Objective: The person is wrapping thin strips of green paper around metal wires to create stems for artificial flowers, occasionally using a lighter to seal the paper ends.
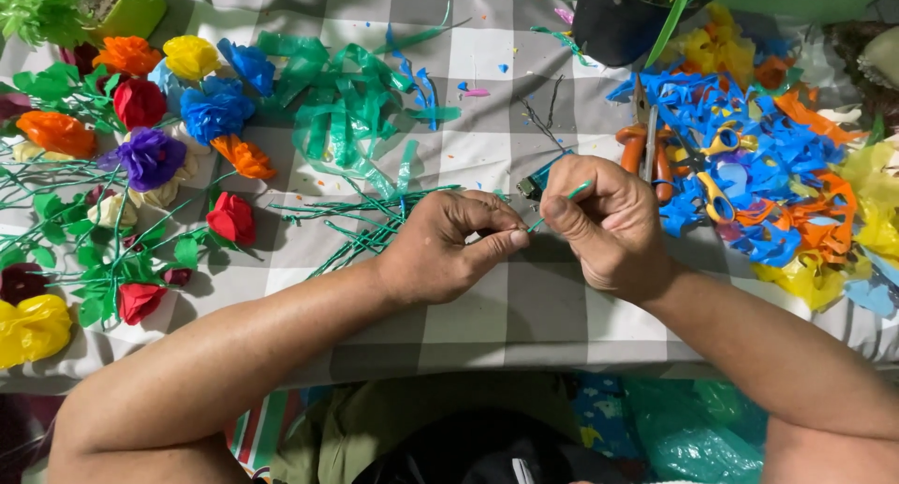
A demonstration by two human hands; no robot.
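**Trainee:** What occupies the left of the frame?

**Instructor:** A cluster of handmade flowers (pixel 140 119) in orange, yellow, red, blue and purple, laid on green stems with leaves. They rest on the grey-and-white checked tablecloth (pixel 478 156). A yellow flower (pixel 33 327) lies at the lower left edge.

**Trainee:** And moving toward the centre?

**Instructor:** A loose heap of green plastic strips (pixel 346 110) sits in the upper centre. Just below it lies a bundle of green wrapped stems (pixel 361 224), near the left hand.

**Trainee:** State of the left hand?

**Instructor:** The left hand (pixel 445 245) is closed, thumb and forefinger pinched on the lower end of a thin green stem (pixel 562 203). The stem runs diagonally, at frame centre, between both hands.

**Trainee:** The right hand?

**Instructor:** The right hand (pixel 604 222) is closed on the same stem's upper portion (its tip projects above the fingers). The two hands are almost touching.

**Trainee:** What lies to the right?

**Instructor:** Orange-handled pliers (pixel 646 147) just above the right hand, then yellow-handled scissors (pixel 716 198) on a pile of blue, orange and yellow scraps (pixel 787 194). A black pot (pixel 613 21) stands at the upper edge, right of centre.
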